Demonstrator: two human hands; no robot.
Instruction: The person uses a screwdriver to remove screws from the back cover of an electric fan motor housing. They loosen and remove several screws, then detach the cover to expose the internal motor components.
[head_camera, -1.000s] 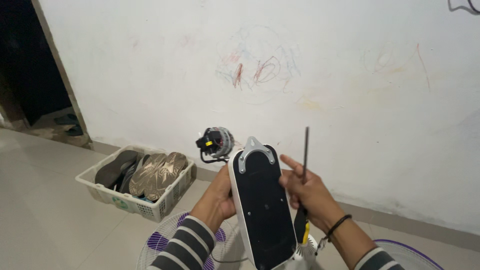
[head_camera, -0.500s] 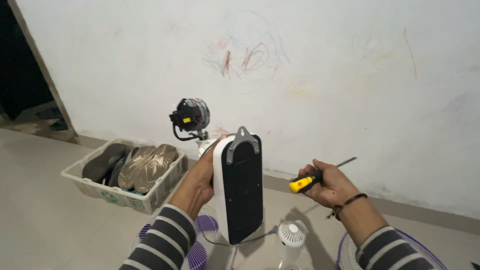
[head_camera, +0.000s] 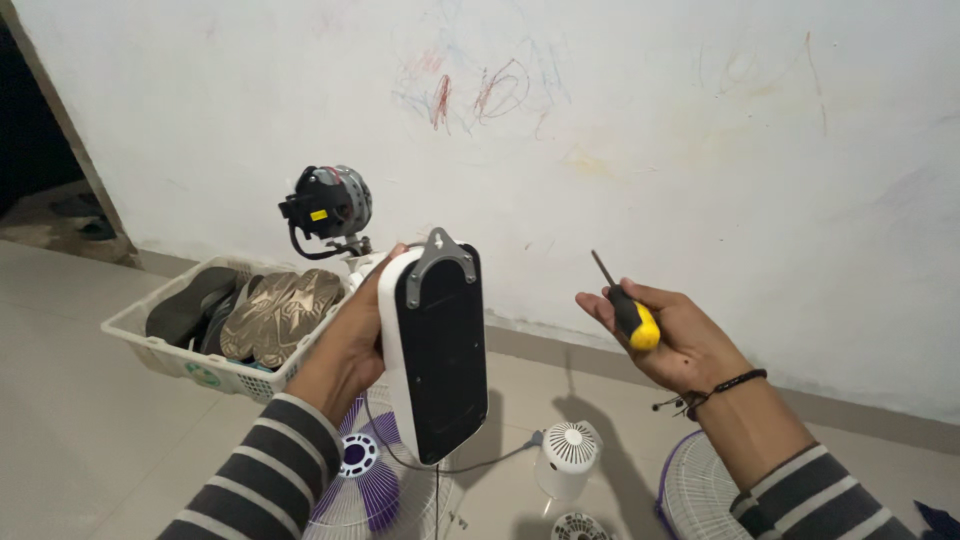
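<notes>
My left hand (head_camera: 350, 345) grips the white fan body (head_camera: 435, 355) by its left edge, lifting it with its black underside panel and grey metal bracket facing me. The bare fan motor (head_camera: 327, 205) sticks out behind it at the upper left, a cord trailing down. My right hand (head_camera: 672, 338) is off to the right, apart from the fan, holding a screwdriver (head_camera: 625, 305) with a yellow and black handle; its shaft points up and to the left.
A white basket (head_camera: 175, 358) of sandals stands by the scribbled wall at left. On the tiled floor lie a purple fan blade with grille (head_camera: 365, 478), a white motor cover (head_camera: 568, 458) and another grille (head_camera: 695, 495). A dark doorway (head_camera: 40, 120) opens far left.
My left hand has raised the fan body and swung it left. My right hand has moved away from the fan and turned the screwdriver, whose shaft now points up-left.
</notes>
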